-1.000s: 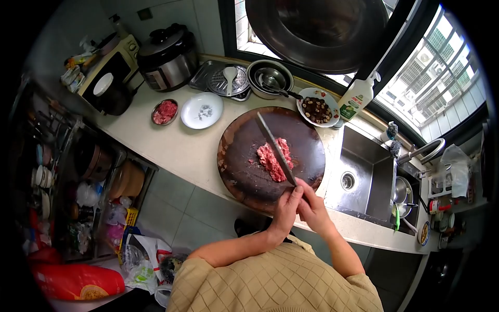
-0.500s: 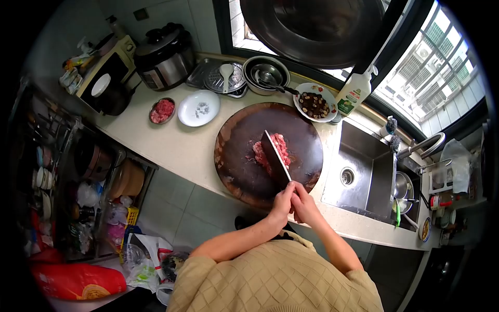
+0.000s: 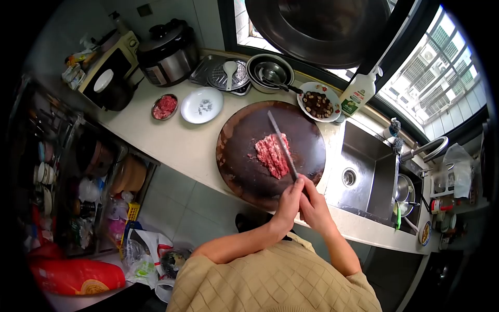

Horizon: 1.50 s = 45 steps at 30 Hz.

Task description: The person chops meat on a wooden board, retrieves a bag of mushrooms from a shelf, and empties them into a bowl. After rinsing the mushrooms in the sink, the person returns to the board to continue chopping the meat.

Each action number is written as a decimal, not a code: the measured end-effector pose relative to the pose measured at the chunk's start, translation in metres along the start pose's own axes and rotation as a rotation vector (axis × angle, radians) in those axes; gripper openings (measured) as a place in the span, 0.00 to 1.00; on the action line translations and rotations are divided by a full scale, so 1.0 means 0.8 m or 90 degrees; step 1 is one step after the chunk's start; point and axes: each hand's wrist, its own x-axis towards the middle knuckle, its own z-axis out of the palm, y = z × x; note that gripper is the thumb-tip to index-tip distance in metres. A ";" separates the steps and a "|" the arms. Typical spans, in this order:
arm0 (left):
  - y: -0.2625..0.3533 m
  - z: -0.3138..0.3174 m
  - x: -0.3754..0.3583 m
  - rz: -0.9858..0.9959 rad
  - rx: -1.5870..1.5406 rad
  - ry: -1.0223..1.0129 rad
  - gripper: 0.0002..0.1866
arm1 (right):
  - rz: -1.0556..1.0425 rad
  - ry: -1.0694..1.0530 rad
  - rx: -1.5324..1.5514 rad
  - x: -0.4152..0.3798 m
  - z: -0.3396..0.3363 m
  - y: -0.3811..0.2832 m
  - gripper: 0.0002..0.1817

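My left hand (image 3: 287, 209) and my right hand (image 3: 315, 210) are closed together around the handle of a cleaver (image 3: 281, 141). From above, its blade shows as a thin strip pointing away from me and slightly left. It overlaps the right side of a flattened heap of chopped red meat (image 3: 269, 156). That heap lies in the middle of a round, dark wooden chopping board (image 3: 236, 151), with small scraps at its left. The handle is mostly hidden by my fingers.
Left of the board stand a white plate (image 3: 189, 112) and a small bowl of meat (image 3: 165, 106). Behind it are nested metal bowls (image 3: 251, 67) and a flowered bowl (image 3: 337, 108) of dark sliced pieces. A steel sink (image 3: 364, 171) lies to the right.
The cleaver has turned from showing its broad dark side to nearly edge-on and shifted right across the meat. More of the heap's left side shows. Both hands moved slightly right with it.
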 end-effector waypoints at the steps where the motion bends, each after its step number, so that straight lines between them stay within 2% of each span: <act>1: 0.001 -0.006 -0.001 0.029 0.056 -0.054 0.16 | -0.082 0.038 0.010 -0.003 0.004 0.005 0.23; 4: -0.012 -0.006 0.002 0.186 0.121 -0.017 0.17 | -0.428 0.216 -0.068 0.027 0.030 0.043 0.23; 5: -0.036 -0.019 0.023 0.110 0.096 0.058 0.17 | -0.311 0.155 -0.055 0.033 0.035 0.066 0.23; 6: -0.042 -0.027 0.038 -0.056 0.000 0.109 0.17 | 0.092 -0.026 0.023 0.034 0.025 0.048 0.23; 8: -0.027 -0.022 0.032 -0.130 0.015 0.081 0.17 | 0.133 -0.073 0.050 0.033 0.012 0.031 0.23; 10: -0.009 -0.009 0.018 -0.082 -0.017 -0.027 0.16 | 0.061 -0.019 0.101 0.017 0.001 0.010 0.22; 11: 0.004 -0.004 0.009 -0.069 0.052 -0.054 0.16 | 0.019 0.001 0.063 0.009 -0.004 0.000 0.22; 12: -0.001 0.006 0.009 0.086 0.065 -0.031 0.17 | -0.070 0.044 0.039 0.004 -0.002 -0.004 0.23; 13: -0.001 0.005 0.009 0.164 0.133 -0.046 0.17 | -0.273 0.142 -0.025 0.013 0.004 0.008 0.23; 14: -0.002 0.003 0.010 0.243 0.201 -0.061 0.17 | -0.354 0.190 -0.053 0.025 0.014 0.029 0.23; 15: -0.011 -0.002 0.016 0.189 0.166 -0.023 0.17 | -0.431 0.244 -0.086 0.036 0.024 0.050 0.23; 16: -0.029 -0.010 0.030 0.136 0.130 0.013 0.17 | -0.386 0.249 -0.082 0.038 0.030 0.059 0.23; 17: -0.044 -0.020 0.044 0.083 0.095 0.049 0.17 | -0.099 0.107 0.012 0.036 0.029 0.064 0.22; 18: -0.036 -0.023 0.049 -0.044 0.058 0.055 0.16 | 0.114 -0.002 0.092 0.040 0.021 0.051 0.22; 20: -0.030 -0.010 0.045 -0.058 0.046 0.053 0.15 | 0.074 0.020 0.157 0.039 0.013 0.047 0.22; 21: -0.019 -0.012 0.036 -0.084 0.065 -0.045 0.15 | 0.049 0.026 0.219 0.030 0.006 0.041 0.22; 22: -0.006 -0.001 0.025 -0.066 0.081 -0.059 0.15 | 0.025 0.037 0.180 0.020 -0.001 0.025 0.22; 24: -0.005 0.008 0.026 0.161 0.206 -0.063 0.15 | -0.183 0.143 0.119 0.026 0.007 0.039 0.22; 27: -0.029 0.001 0.045 0.224 0.230 0.001 0.15 | -0.412 0.319 -0.054 0.056 0.028 0.074 0.22; 29: -0.054 -0.023 0.073 0.027 0.148 0.051 0.18 | -0.065 0.148 0.080 0.061 0.024 0.092 0.22; 30: -0.044 -0.023 0.070 -0.078 0.122 0.051 0.21 | 0.052 0.085 0.139 0.063 0.020 0.089 0.22; 31: -0.033 -0.012 0.065 -0.077 0.091 0.046 0.21 | 0.049 0.079 0.179 0.053 0.013 0.069 0.22; 32: -0.022 -0.009 0.055 -0.082 0.097 -0.021 0.20 | 0.047 0.073 0.219 0.044 0.006 0.049 0.22; 34: 0.001 0.006 0.033 -0.035 0.178 -0.048 0.19 | -0.025 0.095 0.188 0.024 -0.001 0.025 0.23; 36: -0.015 0.005 0.037 0.205 0.261 -0.029 0.19 | -0.324 0.241 0.036 0.041 0.012 0.051 0.23; 37: -0.027 0.002 0.039 0.324 0.302 -0.017 0.19 | -0.288 0.231 0.028 0.045 0.017 0.062 0.23; 39: -0.042 -0.015 0.059 0.095 0.167 0.014 0.19 | -0.217 0.209 0.010 0.052 0.026 0.071 0.21; 40: -0.045 -0.021 0.064 -0.017 0.099 0.029 0.19 | -0.055 0.117 0.081 0.049 0.018 0.069 0.21; 41: -0.049 -0.024 0.063 -0.079 0.109 -0.001 0.20 | 0.116 0.038 0.133 0.046 0.009 0.062 0.20; 42: -0.043 -0.009 0.061 -0.021 0.093 0.019 0.21 | 0.088 0.055 0.144 0.046 0.003 0.055 0.21; 44: -0.017 0.001 0.041 -0.078 0.119 -0.084 0.20 | 0.071 0.039 0.171 0.024 -0.016 0.020 0.22; 45: -0.006 0.010 0.031 -0.043 0.139 -0.066 0.19 | 0.013 0.053 0.179 0.019 -0.017 0.019 0.23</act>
